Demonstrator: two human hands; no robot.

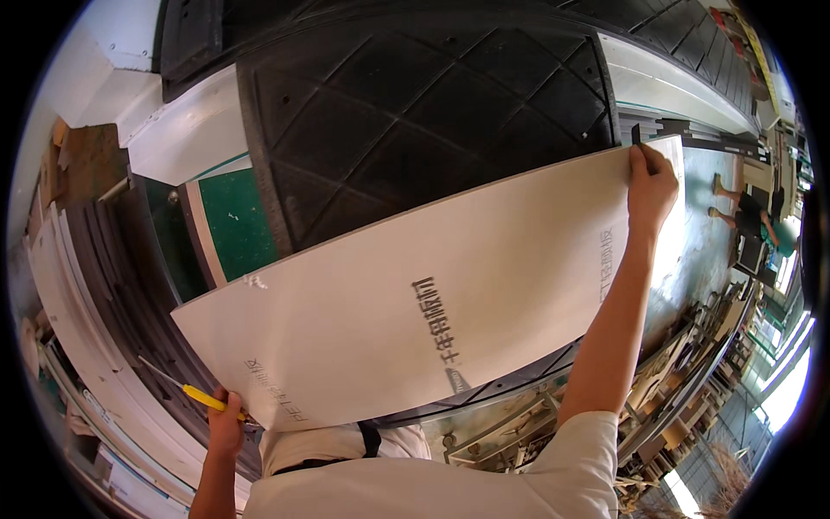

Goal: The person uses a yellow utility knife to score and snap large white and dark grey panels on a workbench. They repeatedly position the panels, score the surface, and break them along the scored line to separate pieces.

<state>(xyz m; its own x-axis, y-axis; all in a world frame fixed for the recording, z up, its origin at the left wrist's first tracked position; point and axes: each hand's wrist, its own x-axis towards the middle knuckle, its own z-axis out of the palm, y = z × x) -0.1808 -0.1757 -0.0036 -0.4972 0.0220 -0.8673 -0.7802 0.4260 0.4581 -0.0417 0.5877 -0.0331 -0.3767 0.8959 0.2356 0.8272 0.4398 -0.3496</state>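
Observation:
A long white board (363, 294) with dark print lies slanted in front of me, its far right end higher in the picture. My left hand (226, 426) is closed round a yellow-handled screwdriver (204, 398) with a thin metal shaft, right beside the board's near left corner. Whether those fingers also grip the board is hard to see. At the board's far right corner, my right hand (653, 186) is closed over the edge with the arm stretched out. A small dark flat piece (636, 135) sticks up by its fingertips; I cannot tell whether it is held.
Beneath and beyond the board is a black mat with a diamond pattern (415, 104), on a white-sided machine (186, 125). Stacked long boards (95, 303) stand at the left. Timber offcuts (683, 406) fill racks at the right. Another person (761, 221) is farther off right.

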